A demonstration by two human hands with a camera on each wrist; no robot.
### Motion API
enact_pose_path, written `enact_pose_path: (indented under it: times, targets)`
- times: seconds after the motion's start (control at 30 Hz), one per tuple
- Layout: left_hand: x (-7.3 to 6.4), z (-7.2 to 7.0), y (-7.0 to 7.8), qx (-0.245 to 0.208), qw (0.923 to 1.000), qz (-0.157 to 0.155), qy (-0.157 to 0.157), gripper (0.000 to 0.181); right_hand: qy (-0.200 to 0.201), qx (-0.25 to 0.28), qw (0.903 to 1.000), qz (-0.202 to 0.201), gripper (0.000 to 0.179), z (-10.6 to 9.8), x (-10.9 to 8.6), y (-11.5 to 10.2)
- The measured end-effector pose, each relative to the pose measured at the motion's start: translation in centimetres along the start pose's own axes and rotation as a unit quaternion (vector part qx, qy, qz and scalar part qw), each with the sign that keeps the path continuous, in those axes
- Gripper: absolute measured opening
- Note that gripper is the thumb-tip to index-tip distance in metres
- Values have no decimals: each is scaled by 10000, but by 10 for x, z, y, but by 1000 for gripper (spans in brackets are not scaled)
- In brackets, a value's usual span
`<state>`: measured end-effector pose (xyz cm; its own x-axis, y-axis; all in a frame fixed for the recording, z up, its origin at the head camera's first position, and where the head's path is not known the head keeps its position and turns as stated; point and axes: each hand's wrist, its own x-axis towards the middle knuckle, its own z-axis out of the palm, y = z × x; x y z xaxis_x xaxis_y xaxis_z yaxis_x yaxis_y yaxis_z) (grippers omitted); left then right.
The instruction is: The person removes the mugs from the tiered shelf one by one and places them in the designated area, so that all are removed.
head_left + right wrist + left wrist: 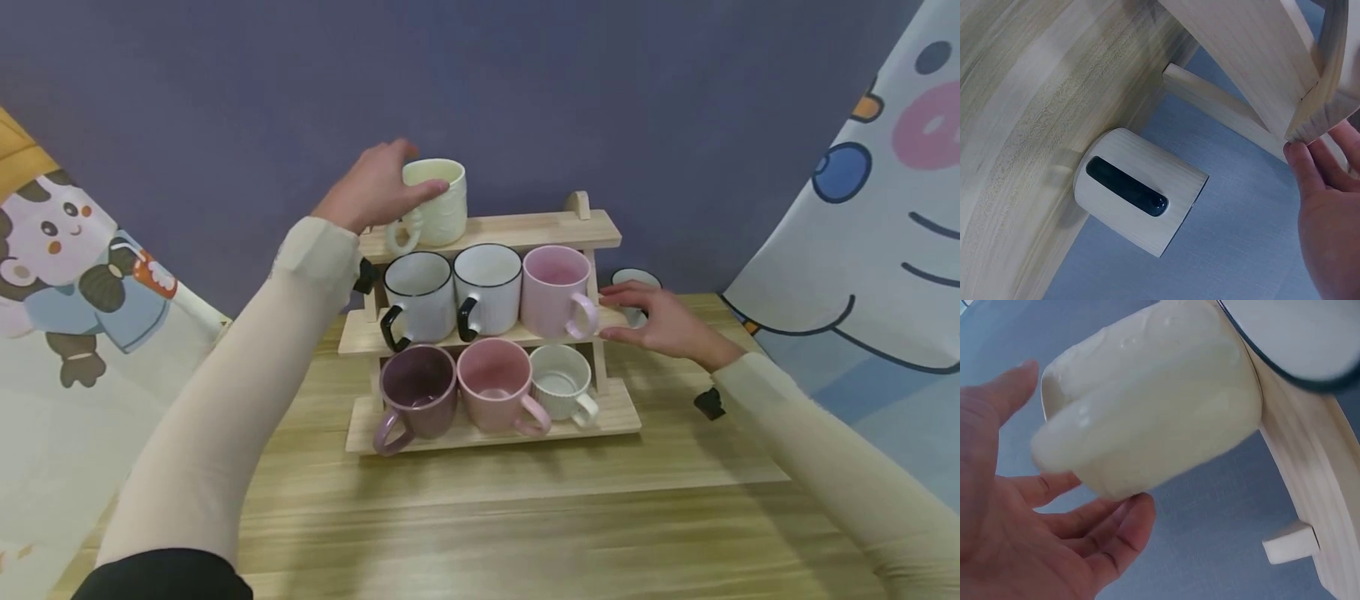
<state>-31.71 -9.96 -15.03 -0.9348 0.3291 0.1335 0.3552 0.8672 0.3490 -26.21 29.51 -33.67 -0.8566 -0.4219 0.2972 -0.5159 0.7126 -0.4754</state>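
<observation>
On the top tier of the wooden rack (525, 227) stands a pale cream mug (447, 208), its handle toward the front left. My left hand (382, 185) spreads around its rim; in the left wrist view, the fingers (1129, 528) are near its side and the thumb stands apart from it. My right hand (660, 327) holds the right end of the middle board (1316, 119) between thumb and fingers. Two white mugs with black handles (420, 296) and a lilac-pink mug (555, 287) line that middle tier.
Along the bottom tier sit a purple mug (420, 396), a pink mug (495, 387) and a small white cup (561, 383). Behind my right hand, a white mug with a dark handle (1141, 190) stands on the wooden table (525, 517). A blue-grey backdrop (480, 92) rises behind.
</observation>
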Motion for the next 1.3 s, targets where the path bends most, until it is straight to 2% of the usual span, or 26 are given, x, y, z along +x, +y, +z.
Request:
enact_pose_path:
  times: [0.37,0.5,0.67,0.83,1.0,1.2,1.3]
  targets:
    - [4,-1,3,298,9991,-285,-126,87,14,91,9998,-154,55,3,6,-3]
    - [4,0,2,307,9990,-323,22,85,5,78,9998,-201,55,3,8,-3]
    - [-3,0,-1,80,9985,-383,389,84,-60,70,9999,-129,54,3,5,-3]
    - [-20,-16,-7,-41,9966,-446,686,85,-35,108,9997,-194,54,3,5,-3]
    - [-42,-34,-17,-116,9936,-518,1002,86,55,159,9996,-222,53,2,6,-2]
    - [-76,-50,-44,-180,9874,-724,1392,82,74,106,9998,-166,54,0,6,2]
    - [-91,-57,-60,-100,9855,-852,1467,84,96,64,9998,-155,54,-2,3,3]
